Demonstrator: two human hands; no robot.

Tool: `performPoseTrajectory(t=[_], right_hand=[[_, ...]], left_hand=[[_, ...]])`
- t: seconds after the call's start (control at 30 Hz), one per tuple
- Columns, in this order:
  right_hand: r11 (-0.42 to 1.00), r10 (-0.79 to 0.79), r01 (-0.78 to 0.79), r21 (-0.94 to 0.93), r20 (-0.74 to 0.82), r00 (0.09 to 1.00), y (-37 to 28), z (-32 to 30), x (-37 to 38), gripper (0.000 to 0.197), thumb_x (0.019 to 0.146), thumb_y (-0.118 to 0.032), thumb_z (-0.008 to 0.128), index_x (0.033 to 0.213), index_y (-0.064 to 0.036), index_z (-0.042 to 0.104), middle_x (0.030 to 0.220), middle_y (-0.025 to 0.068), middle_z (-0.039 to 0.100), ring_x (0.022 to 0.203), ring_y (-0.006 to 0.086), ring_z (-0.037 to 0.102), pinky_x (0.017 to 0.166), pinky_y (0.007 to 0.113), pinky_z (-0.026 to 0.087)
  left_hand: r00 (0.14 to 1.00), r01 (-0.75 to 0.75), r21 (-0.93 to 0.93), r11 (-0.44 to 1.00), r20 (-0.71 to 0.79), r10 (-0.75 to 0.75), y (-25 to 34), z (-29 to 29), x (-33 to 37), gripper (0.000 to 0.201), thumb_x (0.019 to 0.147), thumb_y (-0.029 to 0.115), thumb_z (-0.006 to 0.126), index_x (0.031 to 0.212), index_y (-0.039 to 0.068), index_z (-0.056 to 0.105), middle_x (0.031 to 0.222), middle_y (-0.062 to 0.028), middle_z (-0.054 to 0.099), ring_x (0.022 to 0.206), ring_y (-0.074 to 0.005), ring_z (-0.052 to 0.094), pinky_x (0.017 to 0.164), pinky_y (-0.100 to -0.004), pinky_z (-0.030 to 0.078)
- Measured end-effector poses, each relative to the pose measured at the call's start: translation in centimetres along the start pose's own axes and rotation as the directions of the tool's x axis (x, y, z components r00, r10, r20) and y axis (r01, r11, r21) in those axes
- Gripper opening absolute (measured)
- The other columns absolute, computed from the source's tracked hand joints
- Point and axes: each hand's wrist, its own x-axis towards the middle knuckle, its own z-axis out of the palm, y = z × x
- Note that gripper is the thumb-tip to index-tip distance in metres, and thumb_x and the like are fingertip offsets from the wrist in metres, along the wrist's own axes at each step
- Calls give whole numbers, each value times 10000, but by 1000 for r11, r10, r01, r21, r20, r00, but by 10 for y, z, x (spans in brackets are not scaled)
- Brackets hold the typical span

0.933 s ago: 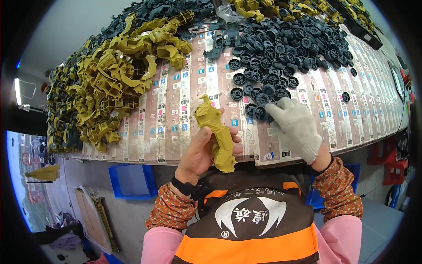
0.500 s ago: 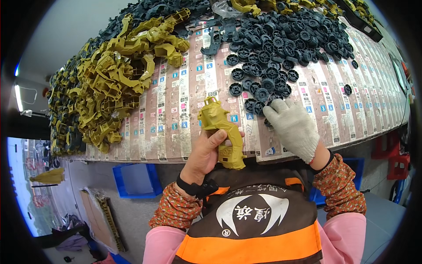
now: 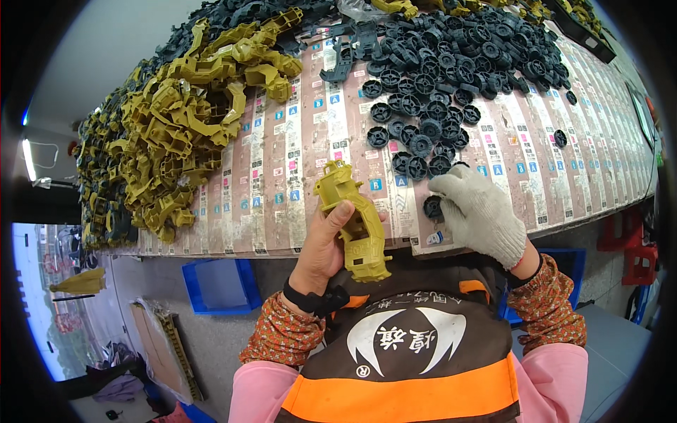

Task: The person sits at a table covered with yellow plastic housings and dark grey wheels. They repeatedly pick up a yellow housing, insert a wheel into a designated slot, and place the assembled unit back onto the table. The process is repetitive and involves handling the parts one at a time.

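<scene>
My bare left hand (image 3: 326, 240) is closed around a yellow plastic toy vehicle body (image 3: 363, 229). Its long, curved frame stands tilted over the table's near edge, with openings along the side. To the right, my right hand (image 3: 479, 215) wears a whitish knit glove, its fingers curled downward. At those fingertips is a small black toy wheel (image 3: 432, 206), apart from the pile; the glove partly hides the grip. A spread of similar black wheels (image 3: 419, 144) reaches down the table toward the glove.
Yellow vehicle bodies (image 3: 180, 120) are heaped on the left, mixed with dark parts toward the far edge. One loose wheel (image 3: 560, 138) lies to the right. A black tray (image 3: 582, 32) sits far right. Blue bins (image 3: 221, 287) and red stools (image 3: 639, 257) stand below the table.
The yellow body has turned in my left hand, showing more of its open side. My right hand has moved toward me and slightly right, with the single wheel now clear of the pile.
</scene>
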Motion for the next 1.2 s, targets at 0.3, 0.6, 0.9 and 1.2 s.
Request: performPoseTrajectory(t=[0.3, 0.6, 0.9, 1.2], right_hand=[[983, -29, 37, -182, 46, 999, -13, 11, -4, 195, 880, -134, 746, 997, -36, 624, 924, 165, 633, 872, 378, 673, 757, 492, 547], [780, 326, -296, 552, 45, 944, -29, 21, 1, 196, 988, -92, 672, 1140, -12, 578, 945, 196, 706, 873, 361, 737, 763, 453, 561], [785, 329, -254, 566, -33, 944, -51, 32, -4, 335, 986, -77, 649, 1312, -10, 609, 1016, 229, 737, 933, 381, 759, 819, 440, 588], [805, 313, -244, 541, -37, 949, -49, 39, -13, 376, 960, -76, 642, 1327, -3, 603, 1044, 267, 728, 962, 460, 725, 818, 511, 577]], left_hand=[[997, -1, 3, 1000, -72, 1, -16, 4, -3, 662, 1043, 608, 615, 1411, 61, 547, 1168, -86, 701, 992, -216, 750, 837, -386, 659], [999, 45, 122, 991, 5, -46, -24, 18, -8, 642, 1062, 553, 629, 1482, 102, 448, 1205, -72, 668, 1008, -161, 705, 851, -332, 620], [998, -64, 261, 963, -2, 67, -30, 33, -9, 681, 1055, 501, 677, 1505, 101, 358, 1236, -54, 616, 1058, -120, 649, 865, -296, 585], [981, -183, 411, 893, 19, 192, -39, 40, -10, 707, 1047, 460, 709, 1492, 70, 322, 1230, -59, 606, 1037, -131, 619, 912, -300, 544]])
